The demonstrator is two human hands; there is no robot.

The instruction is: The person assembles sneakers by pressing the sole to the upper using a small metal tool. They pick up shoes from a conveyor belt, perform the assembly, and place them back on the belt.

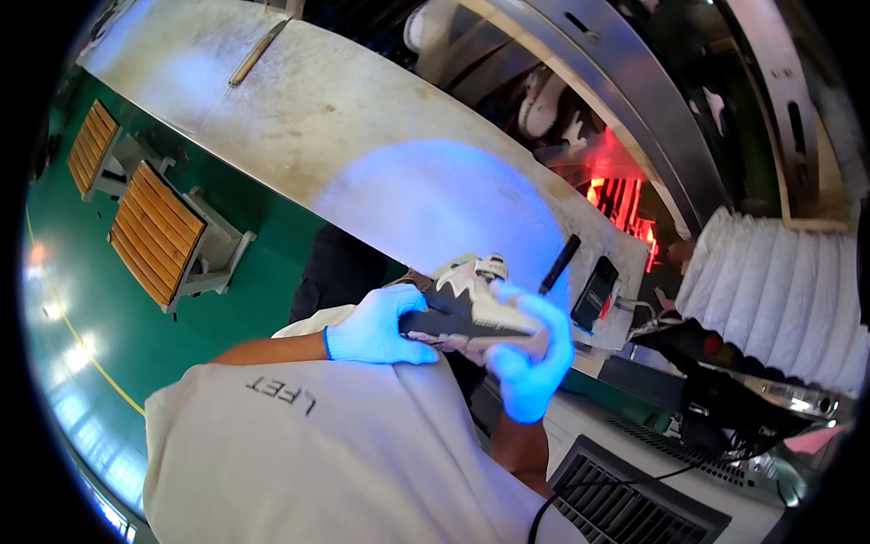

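In front of my torso I hold a sneaker (476,304) with cream, dark grey and pale pink parts and a zigzag cream edge. My left hand (381,326), in a white glove lit blue, is closed round one end of it. The other end is gripped by my gloved right hand (535,354), slightly blurred, with the fingers curled over it. A black stick-like handle (559,264) rises beside my right fingers; I cannot tell whether it is held or lies on the table. Blue light falls on the worktable (417,195) behind the shoe.
A knife-like tool with a wooden handle (258,54) lies on the table at the far left. A dark phone-like device (595,292) sits right of my hand. Beyond are a red-glowing heater (621,208) and a ribbed white duct (770,299). Slatted wooden stools (156,234) stand left.
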